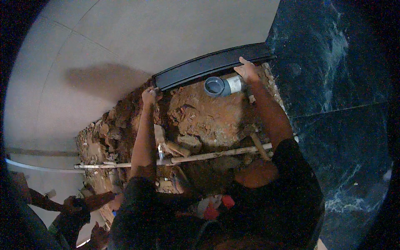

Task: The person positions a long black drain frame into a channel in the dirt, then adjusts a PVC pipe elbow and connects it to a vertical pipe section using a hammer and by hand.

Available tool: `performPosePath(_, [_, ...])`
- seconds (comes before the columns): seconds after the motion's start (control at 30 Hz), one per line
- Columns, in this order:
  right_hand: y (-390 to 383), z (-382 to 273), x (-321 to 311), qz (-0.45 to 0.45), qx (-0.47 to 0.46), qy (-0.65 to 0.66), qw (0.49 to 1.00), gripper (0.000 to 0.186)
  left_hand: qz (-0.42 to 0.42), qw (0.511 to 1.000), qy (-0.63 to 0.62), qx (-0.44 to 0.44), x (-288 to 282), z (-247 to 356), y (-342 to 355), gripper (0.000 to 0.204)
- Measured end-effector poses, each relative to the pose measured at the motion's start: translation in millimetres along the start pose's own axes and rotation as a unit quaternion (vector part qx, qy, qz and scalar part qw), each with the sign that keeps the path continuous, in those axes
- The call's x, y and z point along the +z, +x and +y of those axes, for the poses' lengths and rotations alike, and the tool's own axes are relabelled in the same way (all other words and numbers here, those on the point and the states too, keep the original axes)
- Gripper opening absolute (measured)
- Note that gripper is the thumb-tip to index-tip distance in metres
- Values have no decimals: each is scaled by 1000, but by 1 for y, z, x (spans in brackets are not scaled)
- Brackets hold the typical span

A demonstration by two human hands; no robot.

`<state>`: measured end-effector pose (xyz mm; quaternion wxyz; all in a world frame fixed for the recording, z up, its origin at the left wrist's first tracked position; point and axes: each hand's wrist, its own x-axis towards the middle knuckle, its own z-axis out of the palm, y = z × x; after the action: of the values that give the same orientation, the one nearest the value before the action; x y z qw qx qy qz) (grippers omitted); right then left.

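A long dark grey channel, like a drain trough [208,66], lies along the far edge of a dug-out strip of earth. At its left end, my left hand [150,96] is closed, its fingers gripping the channel's corner. My right hand [247,71] is open over the near edge toward the right end, fingers stretched out and apart; whether it presses on the channel is hard to tell. Just below that hand, a grey pipe elbow [226,88] with a white label sits on the soil, its round mouth facing up.
A thin pale pipe [216,156] crosses the trench [200,114] among rubble, with a wooden handle [260,146] leaning over it. Light tiles [125,33] border the far left, dark veined slabs [333,137] the right. Another person's arm [96,202] reaches in at lower left.
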<state>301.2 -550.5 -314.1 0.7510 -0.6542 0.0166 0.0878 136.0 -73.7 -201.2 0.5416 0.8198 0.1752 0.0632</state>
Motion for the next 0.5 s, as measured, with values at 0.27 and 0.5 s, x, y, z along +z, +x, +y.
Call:
performPosePath(0.27, [-8, -22, 31, 58, 104, 121, 985, 51, -204, 905, 336, 162, -45, -14, 26, 27])
performPosePath(0.5, [-62, -129, 68, 58, 175, 277, 943, 42, -249, 930, 270, 27, -59, -43, 73, 31])
